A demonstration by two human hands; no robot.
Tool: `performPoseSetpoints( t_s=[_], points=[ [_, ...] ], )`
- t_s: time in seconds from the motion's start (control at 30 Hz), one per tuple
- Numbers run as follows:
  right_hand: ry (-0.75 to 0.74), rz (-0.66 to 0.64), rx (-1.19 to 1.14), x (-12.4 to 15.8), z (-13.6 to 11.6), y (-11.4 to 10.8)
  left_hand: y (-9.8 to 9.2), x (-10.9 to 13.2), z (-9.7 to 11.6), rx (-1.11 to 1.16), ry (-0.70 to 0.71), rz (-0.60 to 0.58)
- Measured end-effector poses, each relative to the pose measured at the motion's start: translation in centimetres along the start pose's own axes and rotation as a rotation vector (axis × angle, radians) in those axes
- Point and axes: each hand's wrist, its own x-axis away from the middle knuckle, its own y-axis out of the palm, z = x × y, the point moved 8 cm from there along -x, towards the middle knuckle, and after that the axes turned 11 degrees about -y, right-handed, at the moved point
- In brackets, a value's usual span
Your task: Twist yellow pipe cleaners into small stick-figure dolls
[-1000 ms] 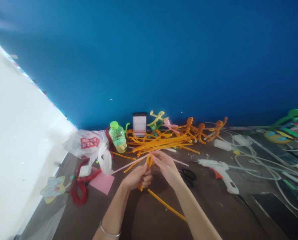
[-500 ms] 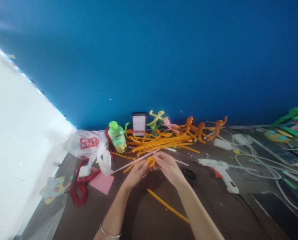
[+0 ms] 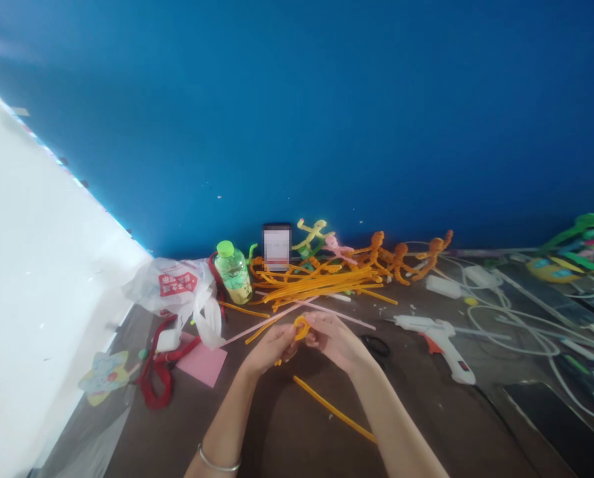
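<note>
1. Left hand [image 3: 271, 348] and right hand [image 3: 334, 342]: both bare hands were held together above the worktop, slightly left of the centre of the view. A thin silver bangle [image 3: 218, 459] encircled the left wrist.
2. Fingers [image 3: 283, 342]: those of both hands were closed in a pinch, gripping the piece between them.
3. Fuzzy orange pipe-cleaner loop [image 3: 301, 326]: this small curled piece was held between the two hands, with a short orange end [image 3: 277, 363] showing below the left hand.
4. Two thin pale-pink strips [image 3: 336, 314]: these lay crossed just behind the hands.
5. Long orange pipe cleaner [image 3: 334, 408]: it lay alone on the dark brown worktop [image 3: 441, 415], below the right forearm.
6. Heap of orange pipe cleaners [image 3: 316, 285]: this loose pile stood beyond the hands, against the bright blue wall [image 3: 297, 133]. Twisted orange pipe-cleaner figures [image 3: 399, 257] lay along its right side.
7. Black-handled scissors [image 3: 375, 345]: these lay just beside the right hand.
8. White hot-glue gun [image 3: 439, 335]: it lay on its side, right of the scissors, near tangled white cables [image 3: 516, 325].
9. Green-capped plastic bottle [image 3: 233, 272]: it stood upright beside a white plastic bag [image 3: 177, 292] with a red printed label.
10. Pink paper sheet [image 3: 202, 360] and red cord [image 3: 157, 378]: both lay left of the left hand.
</note>
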Motion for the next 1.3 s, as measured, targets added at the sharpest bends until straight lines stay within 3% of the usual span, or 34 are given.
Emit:
performPoseSetpoints(
  t_s=[0.5,0.73,1.13,1.3],
  points=[
    [-0.133,0.042,0.024,-0.3,-0.2,0.2,0.5,-0.3,-0.1,0.159,0.035,-0.058],
    [-0.234,0.154,0.133,-0.3,-1.1,0.1,0.5,-0.6,-0.6,0.156,0.035,-0.028],
    [-0.221,0.087,0.236,-0.4,-1.0,-0.2,-0.3,-0.4,0.0,0.158,0.066,0.059],
    [-0.221,0.070,0.323,-0.4,-1.0,-0.2,-0.1,-0.6,-0.5,0.165,0.019,0.032]
  ],
)
